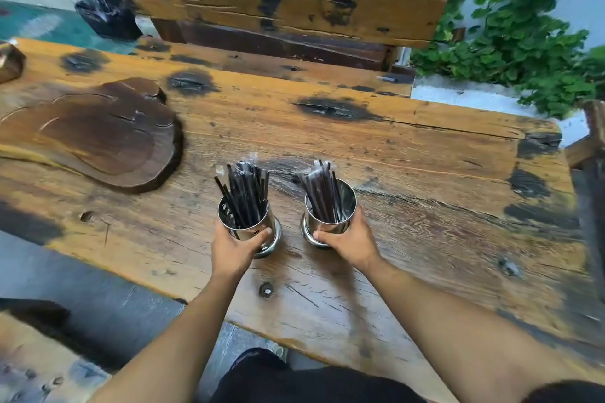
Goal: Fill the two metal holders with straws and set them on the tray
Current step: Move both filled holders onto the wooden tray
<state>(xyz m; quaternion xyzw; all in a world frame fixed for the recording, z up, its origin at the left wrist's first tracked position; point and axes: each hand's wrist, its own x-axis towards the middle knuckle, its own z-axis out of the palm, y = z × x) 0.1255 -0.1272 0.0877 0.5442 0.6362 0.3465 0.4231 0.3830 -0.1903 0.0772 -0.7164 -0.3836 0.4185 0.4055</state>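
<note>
Two shiny metal holders stand side by side on the wooden table (409, 193), each packed with black wrapped straws. My left hand (234, 247) is wrapped around the left holder (258, 226), whose straws (244, 188) fan upward. My right hand (347, 239) grips the right holder (345, 203), with its straws (322, 186) leaning left. Both holders appear to rest on the tabletop. The dark wooden slab tray (98, 137) lies to the far left, apart from both holders, with nothing on it.
A worn wooden bench (288, 6) stands behind the table. Green leafy plants (523, 39) fill the back right. A dark post (592, 173) stands at the table's right edge. A small brown object (9, 62) sits at the far left edge.
</note>
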